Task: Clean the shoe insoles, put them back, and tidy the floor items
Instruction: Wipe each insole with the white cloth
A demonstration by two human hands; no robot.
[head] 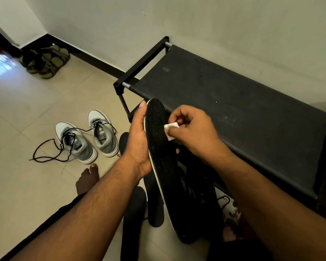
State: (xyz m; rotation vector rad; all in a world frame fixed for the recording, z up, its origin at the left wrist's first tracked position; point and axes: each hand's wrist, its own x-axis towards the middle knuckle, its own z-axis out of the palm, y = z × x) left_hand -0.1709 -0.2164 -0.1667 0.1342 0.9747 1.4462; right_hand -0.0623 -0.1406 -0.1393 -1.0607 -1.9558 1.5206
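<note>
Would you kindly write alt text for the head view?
A left hand holds a black insole upright while the right hand presses a white wipe against it. Grey sneakers with loose laces sit on the tiled floor, beside a black shoe rack.

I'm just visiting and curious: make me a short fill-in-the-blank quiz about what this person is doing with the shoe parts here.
1. The left hand holds up a black ____.
2. The right hand pinches a small ____ wipe against it.
3. The grey sneakers stand on the floor with their laces ____.
4. The black shoe rack stands against the ____.

Missing words: insole; white; untied; wall
</note>
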